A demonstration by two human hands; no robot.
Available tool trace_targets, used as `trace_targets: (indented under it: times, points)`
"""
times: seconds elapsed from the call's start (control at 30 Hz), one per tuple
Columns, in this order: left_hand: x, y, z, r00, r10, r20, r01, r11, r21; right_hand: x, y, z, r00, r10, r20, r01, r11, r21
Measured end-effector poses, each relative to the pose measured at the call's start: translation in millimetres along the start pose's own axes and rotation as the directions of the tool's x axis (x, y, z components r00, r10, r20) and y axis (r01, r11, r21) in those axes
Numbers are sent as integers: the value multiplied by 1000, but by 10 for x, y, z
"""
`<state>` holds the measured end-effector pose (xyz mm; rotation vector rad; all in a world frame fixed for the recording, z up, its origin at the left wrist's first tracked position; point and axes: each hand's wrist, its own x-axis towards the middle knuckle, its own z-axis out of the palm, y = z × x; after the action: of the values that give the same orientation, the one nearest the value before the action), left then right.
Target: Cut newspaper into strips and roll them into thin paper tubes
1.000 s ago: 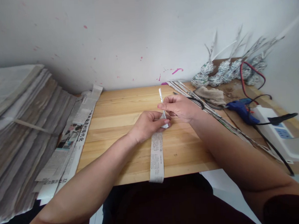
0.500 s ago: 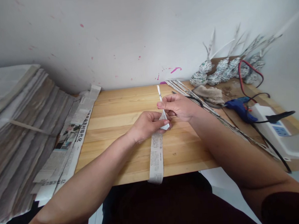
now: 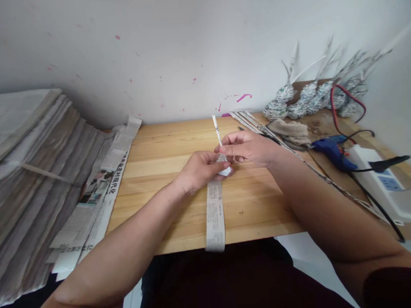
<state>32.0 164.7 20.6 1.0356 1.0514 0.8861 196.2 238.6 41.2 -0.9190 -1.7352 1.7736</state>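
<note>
A long newspaper strip (image 3: 215,218) runs up from the near edge of the wooden table (image 3: 170,149), its lower end hanging over that edge. Its upper part is twisted into a thin paper roll (image 3: 217,131) that points away from me. My left hand (image 3: 201,170) is closed on the strip where it narrows, thumb on top. Just beyond and to the right, my right hand (image 3: 242,148) pinches the base of the roll between thumb and fingers. The two hands nearly touch, and some fingertips are hidden.
A tall newspaper stack (image 3: 36,183) stands at the left, with cut newspaper strips (image 3: 112,178) beside it. Thin paper rods (image 3: 248,121), a cloth (image 3: 287,129), a blue glue gun (image 3: 334,153), a white power strip (image 3: 377,176) and woven paper pieces (image 3: 281,103) lie on the right.
My right hand has moved down the paper roll, closer to my left hand. The roll's tip leans slightly further left. The whole view has shifted a little.
</note>
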Motion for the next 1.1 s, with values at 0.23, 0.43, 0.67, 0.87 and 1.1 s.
trace_targets:
  times: [0.23,0.43,0.67,0.87,1.1]
  points:
    - [32,-38,-12,1000,9,-15,-9,1000,-26,-19,-31,0,998,-43,-36,40,996,-80]
    - [14,1,-122,984,-46,174,30,995,90,50,2,-225,958,-17,-287,33,998,49]
    - [-15,200,-263,971,-169,172,161,985,62,123,-1,-596,731,12,-682,195,955,225]
    - [-247,788,-917,945,-324,-47,310,838,450,132,4,-680,645,66,-762,271,912,309]
    - [-216,1822,-1840,768,335,-546,503,213,838,177,42,-547,719,168,-674,186,889,419]
